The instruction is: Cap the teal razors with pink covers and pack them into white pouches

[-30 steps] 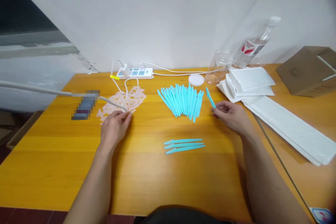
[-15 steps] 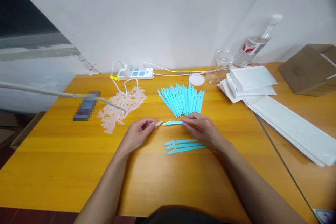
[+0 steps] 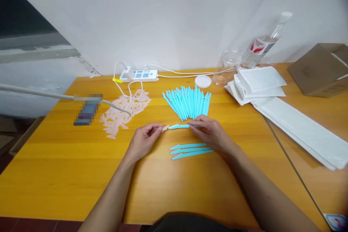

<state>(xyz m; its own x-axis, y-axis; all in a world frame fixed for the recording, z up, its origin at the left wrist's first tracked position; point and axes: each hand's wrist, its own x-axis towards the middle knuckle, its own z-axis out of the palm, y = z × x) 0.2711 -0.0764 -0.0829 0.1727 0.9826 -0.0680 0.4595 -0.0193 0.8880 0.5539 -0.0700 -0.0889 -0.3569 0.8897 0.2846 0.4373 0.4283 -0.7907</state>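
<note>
Between finger and thumb, my left hand (image 3: 148,138) pinches a small pale pink piece (image 3: 165,128). My right hand (image 3: 210,132) holds a turquoise stick (image 3: 179,126) level, its shaped tip pointing left at the pink piece. The two tips are very close; whether they touch is too small to tell. Behind my right hand lies a fanned pile of turquoise sticks (image 3: 189,103). Three more turquoise sticks (image 3: 187,150) lie side by side nearer to me, partly under my right hand. A spread of pale pink pieces (image 3: 119,114) is at the left.
A blurred dark object (image 3: 88,110), a cable (image 3: 40,93) and a power strip (image 3: 144,75) are at the left and back. A white lid (image 3: 203,81), clear jar (image 3: 227,69), bottle (image 3: 259,49), white packets (image 3: 299,127) and cardboard box (image 3: 319,70) stand or lie rightward.
The pink piece and the turquoise stick's tip are slightly closer together. The view has shifted a little; both hands keep their hold.
</note>
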